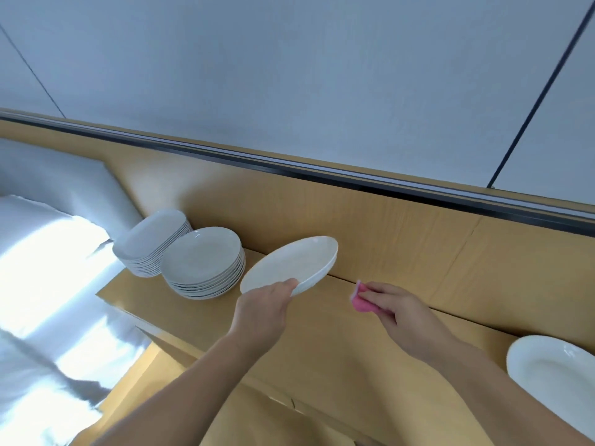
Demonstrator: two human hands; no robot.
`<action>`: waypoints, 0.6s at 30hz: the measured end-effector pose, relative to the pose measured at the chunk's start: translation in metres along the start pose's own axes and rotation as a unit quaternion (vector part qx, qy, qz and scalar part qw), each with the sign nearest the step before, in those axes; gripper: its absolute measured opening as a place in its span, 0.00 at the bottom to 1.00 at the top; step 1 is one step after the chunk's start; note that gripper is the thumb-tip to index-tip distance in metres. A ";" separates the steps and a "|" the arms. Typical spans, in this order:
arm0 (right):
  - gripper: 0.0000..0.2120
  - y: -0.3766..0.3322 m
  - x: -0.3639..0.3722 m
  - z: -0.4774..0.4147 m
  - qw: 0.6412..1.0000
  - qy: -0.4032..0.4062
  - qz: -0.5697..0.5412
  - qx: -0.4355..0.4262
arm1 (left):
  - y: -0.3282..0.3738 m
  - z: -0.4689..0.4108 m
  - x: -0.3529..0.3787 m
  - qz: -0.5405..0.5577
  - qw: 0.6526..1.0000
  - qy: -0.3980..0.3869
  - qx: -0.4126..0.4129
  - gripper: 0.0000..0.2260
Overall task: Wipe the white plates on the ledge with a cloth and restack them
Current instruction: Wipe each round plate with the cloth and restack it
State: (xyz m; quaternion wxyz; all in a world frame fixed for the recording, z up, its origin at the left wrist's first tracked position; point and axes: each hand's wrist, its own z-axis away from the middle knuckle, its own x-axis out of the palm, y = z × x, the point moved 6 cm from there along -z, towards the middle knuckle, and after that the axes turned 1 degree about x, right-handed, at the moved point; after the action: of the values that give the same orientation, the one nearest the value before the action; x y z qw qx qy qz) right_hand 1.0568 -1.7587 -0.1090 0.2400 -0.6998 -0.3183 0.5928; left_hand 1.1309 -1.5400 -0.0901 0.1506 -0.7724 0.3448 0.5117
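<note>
held plate (289, 265): no mark can be read.
stacked plates (201, 255): nothing written is seen.
cloth (359, 301): no label can be read.
ledge (322, 336): no lettering is seen.

Most of pink cloth (360, 301) lying hidden inside right hand (399, 312) grip, only corner poking out past fingertips. Fingers of left hand (262, 312) disappearing beneath rim of held plate (289, 265). Far right of right-hand fingers, lone plate (553, 375) running off frame edge.

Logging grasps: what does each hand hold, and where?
Left hand holds a plate by its near rim; right hand pinches a pink cloth at one end.
</note>
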 end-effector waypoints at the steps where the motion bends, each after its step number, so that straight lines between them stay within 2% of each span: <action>1: 0.16 -0.004 0.005 -0.004 1.000 -0.002 0.000 -0.007 | -0.010 0.004 -0.001 -0.006 1.000 0.025 0.016 0.18; 3: 0.16 -0.013 0.014 -0.012 1.000 -0.019 -0.006 -0.018 | -0.030 0.010 -0.005 -0.015 0.996 0.077 0.042 0.14; 6: 0.17 -0.026 0.028 -0.024 0.999 -0.031 0.007 -0.038 | -0.061 0.016 -0.012 -0.037 0.992 0.115 0.048 0.14; 11: 0.16 -0.041 0.047 -0.039 0.999 -0.036 0.013 -0.032 | -0.108 0.022 -0.012 -0.066 0.989 0.121 0.060 0.15; 18: 0.19 -0.036 0.072 -0.057 0.997 -0.040 0.069 0.000 | -0.164 0.025 0.000 -0.057 0.994 0.089 0.042 0.17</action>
State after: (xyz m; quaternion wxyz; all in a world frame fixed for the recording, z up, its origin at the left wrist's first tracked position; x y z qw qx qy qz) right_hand 1.1138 -1.6790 -0.1214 0.1859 -0.6954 -0.2786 0.6358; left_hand 1.2263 -1.4079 -0.1207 0.1804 -0.8262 0.3339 0.4163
